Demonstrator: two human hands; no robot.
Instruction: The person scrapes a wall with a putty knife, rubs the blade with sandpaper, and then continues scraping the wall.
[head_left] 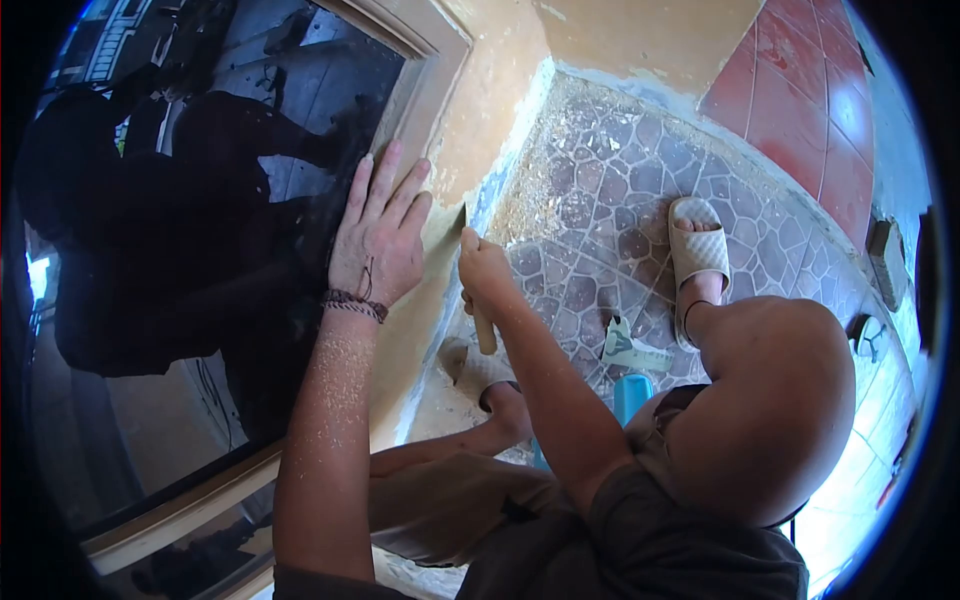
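Note:
My left hand (pixel 380 235) lies flat with fingers spread on the wooden window frame (pixel 425 85), partly over the dark glass (pixel 190 250). Pale flakes cover its forearm, and a braided bracelet (pixel 355 304) circles the wrist. Low against the yellow wall (pixel 500 110), my right hand (pixel 487 275) is closed around a scraper (pixel 485 330) with a light wooden handle. Its dark blade points at the wall near the peeling white-blue strip at the base. The blade's edge is hard to make out.
Scraped flakes (pixel 535 205) litter the stone-patterned floor (pixel 640 150) along the wall. My sandalled foot (pixel 698 235) stands to the right. Near it lie a torn pale piece with a dark logo (pixel 635 350) and a turquoise plastic object (pixel 632 395). A grey block (pixel 887 265) sits far right.

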